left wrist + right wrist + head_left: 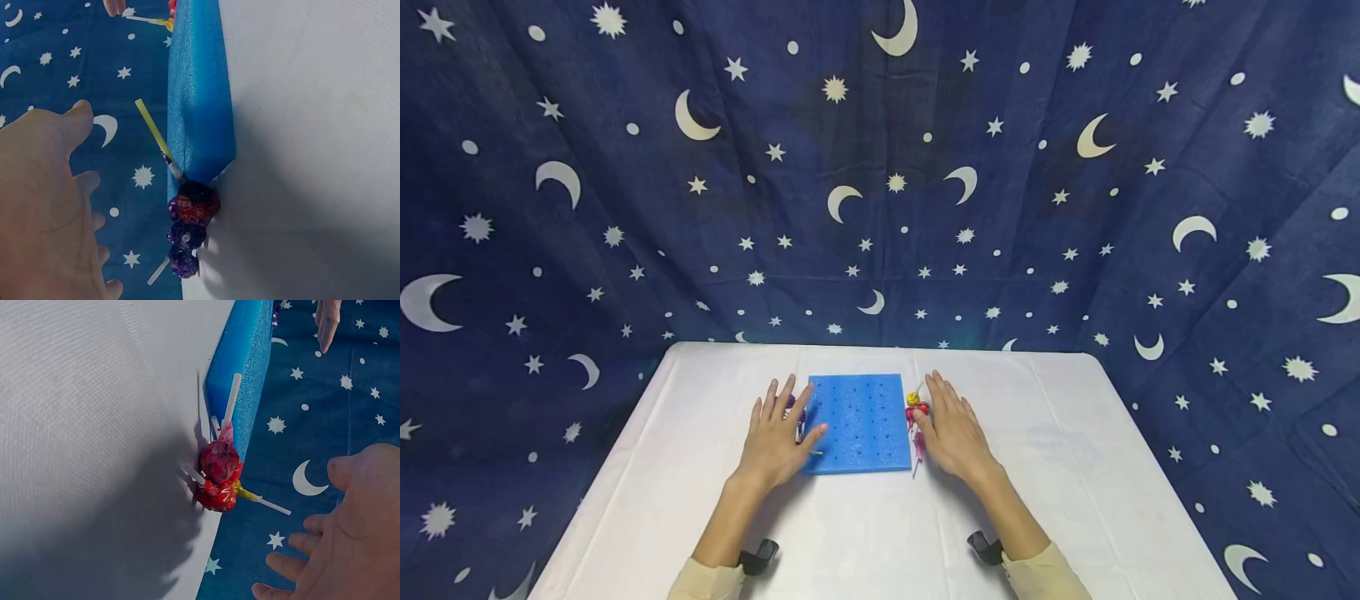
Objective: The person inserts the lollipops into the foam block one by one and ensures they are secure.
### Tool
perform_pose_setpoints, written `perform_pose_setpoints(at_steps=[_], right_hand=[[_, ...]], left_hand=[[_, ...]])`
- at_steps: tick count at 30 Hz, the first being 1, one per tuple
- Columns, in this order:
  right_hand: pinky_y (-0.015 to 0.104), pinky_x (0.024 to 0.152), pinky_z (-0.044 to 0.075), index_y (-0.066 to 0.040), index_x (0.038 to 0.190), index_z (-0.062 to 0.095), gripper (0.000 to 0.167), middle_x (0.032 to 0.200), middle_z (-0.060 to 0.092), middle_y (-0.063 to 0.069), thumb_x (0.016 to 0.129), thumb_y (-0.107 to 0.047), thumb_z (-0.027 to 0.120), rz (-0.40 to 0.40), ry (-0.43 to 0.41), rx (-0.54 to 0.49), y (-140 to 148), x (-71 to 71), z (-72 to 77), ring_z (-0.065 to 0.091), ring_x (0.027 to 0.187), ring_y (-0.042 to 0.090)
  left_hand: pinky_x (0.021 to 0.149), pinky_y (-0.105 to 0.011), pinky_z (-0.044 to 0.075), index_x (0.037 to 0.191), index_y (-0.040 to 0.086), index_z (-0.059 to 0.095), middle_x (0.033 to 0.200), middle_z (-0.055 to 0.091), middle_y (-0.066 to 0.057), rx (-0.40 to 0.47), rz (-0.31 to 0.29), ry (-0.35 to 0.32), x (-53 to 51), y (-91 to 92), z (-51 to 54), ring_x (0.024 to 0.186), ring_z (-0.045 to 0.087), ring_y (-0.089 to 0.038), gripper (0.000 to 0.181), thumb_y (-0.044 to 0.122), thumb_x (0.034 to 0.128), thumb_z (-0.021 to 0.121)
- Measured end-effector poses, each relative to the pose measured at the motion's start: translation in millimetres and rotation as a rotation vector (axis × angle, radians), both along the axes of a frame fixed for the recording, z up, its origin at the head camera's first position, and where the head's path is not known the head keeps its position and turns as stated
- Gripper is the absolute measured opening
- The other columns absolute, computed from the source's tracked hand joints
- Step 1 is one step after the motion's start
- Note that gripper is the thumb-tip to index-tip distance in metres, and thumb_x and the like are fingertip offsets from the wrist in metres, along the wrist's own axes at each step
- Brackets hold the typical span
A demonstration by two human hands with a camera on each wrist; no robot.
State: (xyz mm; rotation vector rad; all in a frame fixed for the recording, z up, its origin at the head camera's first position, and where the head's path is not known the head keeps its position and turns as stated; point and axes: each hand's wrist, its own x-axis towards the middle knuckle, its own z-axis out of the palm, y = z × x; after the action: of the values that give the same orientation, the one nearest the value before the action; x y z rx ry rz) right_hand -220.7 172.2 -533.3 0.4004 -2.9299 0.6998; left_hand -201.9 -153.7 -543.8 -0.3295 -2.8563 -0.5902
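Note:
A flat blue foam block with rows of small dark holes lies in the middle of the white table. My left hand, fingers spread, is above its left edge, partly covering a group of wrapped lollipops. In the left wrist view these are purple lollipops and a dark-red one, near a yellow stick. On the block's right side, my right hand hovers with extended fingers beside a yellow lollipop, red lollipops and a pink one. Neither hand holds anything.
A white cloth covers the table. Behind and around it hangs a dark blue curtain with moons and stars. Black straps sit at both wrists, by the beige sleeves.

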Motion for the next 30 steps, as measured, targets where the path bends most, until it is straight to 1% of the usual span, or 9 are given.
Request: perform_pose_setpoints(at_steps=[6, 10, 14, 18, 21, 26, 30], right_hand=[[0.062, 0.125, 0.02, -0.008, 0.166, 0.023, 0.069, 0.172, 0.024, 0.011, 0.11, -0.04, 0.047, -0.025, 0.014, -0.005, -2, -2.1, -2.2, 0.024, 0.158, 0.036], [0.062, 0.125, 0.023, -0.006, 0.165, 0.026, 0.068, 0.17, 0.029, 0.014, 0.109, -0.038, 0.049, -0.058, 0.015, -0.02, -4, -5.5, -3.8, 0.026, 0.157, 0.036], [0.06, 0.124, 0.027, -0.005, 0.164, 0.028, 0.071, 0.168, 0.032, 0.017, 0.108, -0.04, 0.052, -0.097, -0.022, -0.044, -5, -9.1, -5.1, 0.03, 0.155, 0.037], [0.061, 0.122, 0.029, -0.005, 0.164, 0.027, 0.074, 0.169, 0.031, 0.017, 0.107, -0.044, 0.054, -0.111, -0.068, -0.066, -7, -11.0, -5.7, 0.032, 0.154, 0.039], [0.061, 0.122, 0.029, -0.004, 0.163, 0.029, 0.074, 0.168, 0.031, 0.017, 0.106, -0.044, 0.055, -0.114, -0.077, -0.069, -7, -12.1, -6.6, 0.033, 0.153, 0.039], [0.06, 0.121, 0.032, -0.006, 0.158, 0.041, 0.066, 0.162, 0.044, 0.017, 0.106, -0.043, 0.057, -0.118, -0.059, -0.052, -8, -15.0, -8.7, 0.04, 0.15, 0.038], [0.059, 0.116, 0.04, -0.007, 0.152, 0.051, 0.06, 0.15, 0.057, 0.017, 0.104, -0.043, 0.06, -0.141, -0.023, -0.054, -10, -17.7, -9.6, 0.051, 0.141, 0.038]], left_hand=[[0.124, -0.067, 0.015, 0.162, 0.017, 0.04, 0.172, 0.022, -0.018, -0.005, -0.02, 0.0, 0.8, 2.3, -5.7, 0.158, 0.014, -0.045, 0.077, 0.058, 0.0998, 0.058], [0.125, -0.066, 0.014, 0.162, 0.016, 0.04, 0.172, 0.023, -0.016, -0.027, -0.04, -0.027, 1.0, 5.9, -10.7, 0.158, 0.013, -0.045, 0.077, 0.058, 0.1006, 0.058], [0.125, -0.066, 0.014, 0.162, 0.017, 0.04, 0.172, 0.023, -0.016, -0.031, -0.057, -0.051, 0.9, 10.2, -15.6, 0.158, 0.013, -0.045, 0.074, 0.057, 0.1017, 0.057], [0.124, -0.067, 0.015, 0.161, 0.015, 0.042, 0.171, 0.025, -0.018, -0.018, -0.064, -0.058, 1.8, 13.5, -18.4, 0.157, 0.015, -0.047, 0.073, 0.056, 0.1019, 0.057], [0.124, -0.067, 0.015, 0.161, 0.015, 0.042, 0.17, 0.026, -0.018, -0.018, -0.062, -0.067, 2.3, 14.8, -19.8, 0.157, 0.016, -0.047, 0.075, 0.058, 0.1012, 0.057], [0.125, -0.066, 0.013, 0.162, 0.017, 0.04, 0.172, 0.024, -0.016, -0.05, -0.068, -0.099, 1.0, 15.6, -23.6, 0.158, 0.012, -0.045, 0.08, 0.063, 0.0992, 0.057], [0.126, -0.066, 0.012, 0.162, 0.018, 0.039, 0.172, 0.023, -0.015, -0.064, -0.081, -0.111, 1.3, 14.9, -27.1, 0.159, 0.009, -0.044, 0.084, 0.067, 0.0967, 0.058]])
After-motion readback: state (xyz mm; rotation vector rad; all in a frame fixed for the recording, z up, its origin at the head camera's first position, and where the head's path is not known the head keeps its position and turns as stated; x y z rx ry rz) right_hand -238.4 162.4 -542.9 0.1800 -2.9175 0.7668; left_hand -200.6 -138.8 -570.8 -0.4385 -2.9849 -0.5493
